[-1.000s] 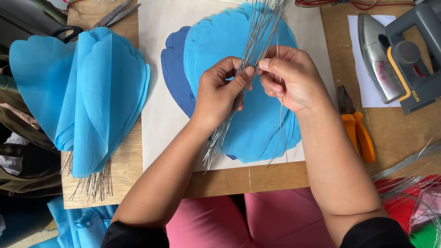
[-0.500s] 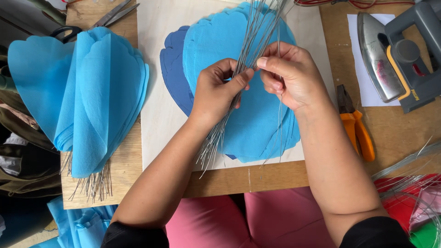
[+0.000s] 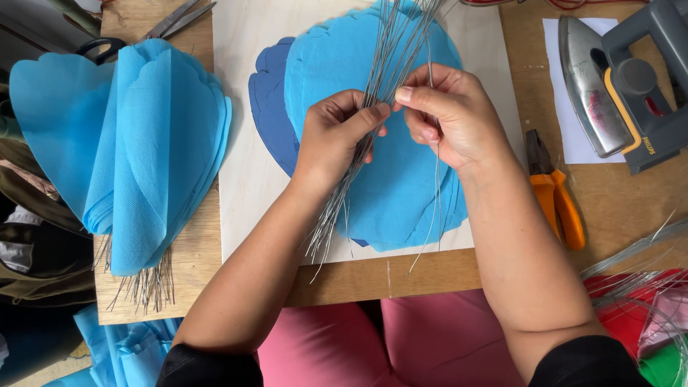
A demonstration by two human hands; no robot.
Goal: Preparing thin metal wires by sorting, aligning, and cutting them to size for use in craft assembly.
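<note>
My left hand [image 3: 335, 140] grips a bundle of thin grey wires [image 3: 398, 50] that runs from the top of the view down past the table's front edge. My right hand [image 3: 448, 118] pinches one or two wires out of the bundle with thumb and forefinger; a loose wire hangs down from it. Both hands hover over a stack of light blue fabric petals [image 3: 401, 190] lying on a pale board [image 3: 244, 186], with a darker blue petal [image 3: 271, 107] beneath the stack.
A bunch of wired blue petals [image 3: 136, 158] lies at the left. Scissors [image 3: 154, 29] are at the top left. Orange-handled pliers [image 3: 555, 197] and a grey iron [image 3: 616, 86] sit at the right. More wires and red material [image 3: 638, 294] lie at the lower right.
The hands have shifted slightly; my right fingers have drawn a wire a little away from the bundle. The rest is unchanged.
</note>
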